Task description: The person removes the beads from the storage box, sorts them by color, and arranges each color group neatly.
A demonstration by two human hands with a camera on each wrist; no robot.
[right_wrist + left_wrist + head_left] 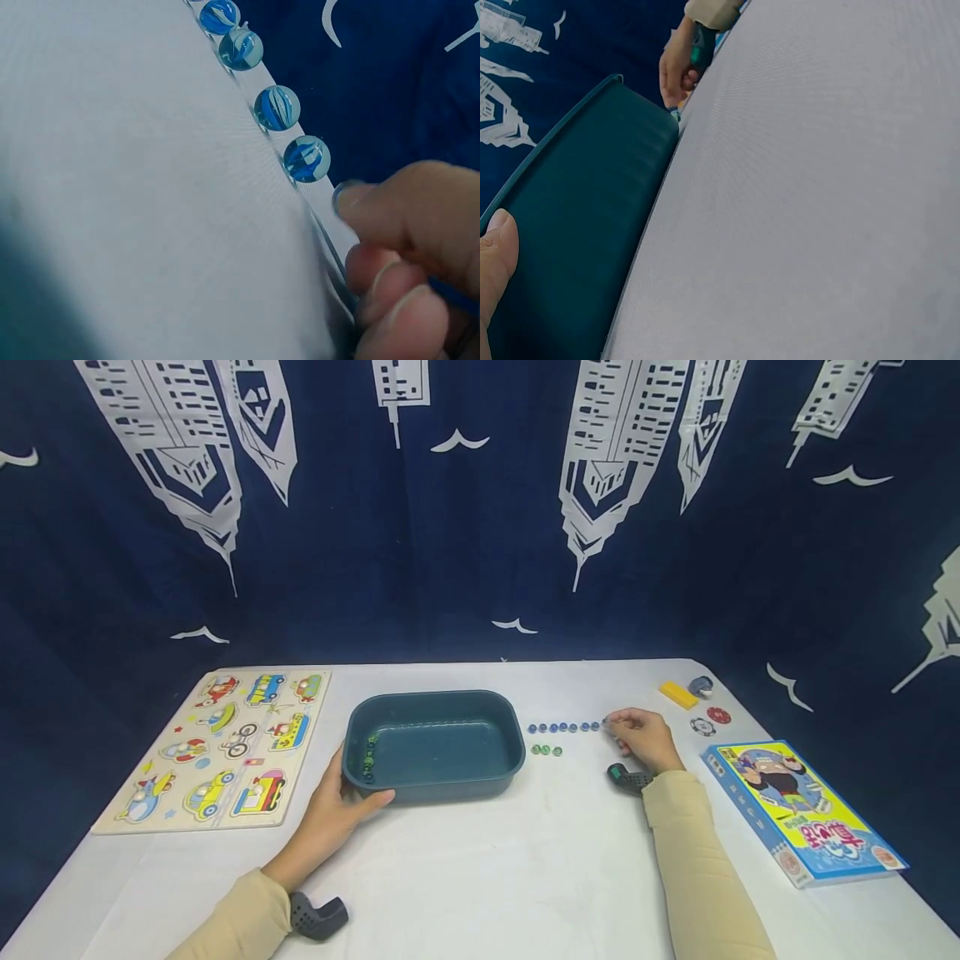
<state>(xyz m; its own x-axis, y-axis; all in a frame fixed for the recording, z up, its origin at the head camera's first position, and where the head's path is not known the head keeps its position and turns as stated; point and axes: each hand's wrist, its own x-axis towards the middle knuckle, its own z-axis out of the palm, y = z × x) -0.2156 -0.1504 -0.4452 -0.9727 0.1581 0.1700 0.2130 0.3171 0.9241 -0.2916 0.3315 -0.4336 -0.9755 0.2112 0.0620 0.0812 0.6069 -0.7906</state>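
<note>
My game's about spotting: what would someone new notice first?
Probably the dark blue curtain behind the table, with upside-down white buildings. The left hand holds a teal tub mid-table. To its right, blue marbles make a row ending at the right hand.

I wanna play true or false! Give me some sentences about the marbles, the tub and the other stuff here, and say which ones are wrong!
1. The left hand holds the dark teal tub. True.
2. The row of green marbles is longer than the row of blue marbles. False: the blue row is longer.
3. More marbles lie inside the tub. True.
4. The vehicle puzzle board is right of the tub. False: it is on the left.
5. The right hand is at the far end of the blue row from the tub. True.
6. The red poker chip sits on the game box. False: it lies on the white table.
</note>
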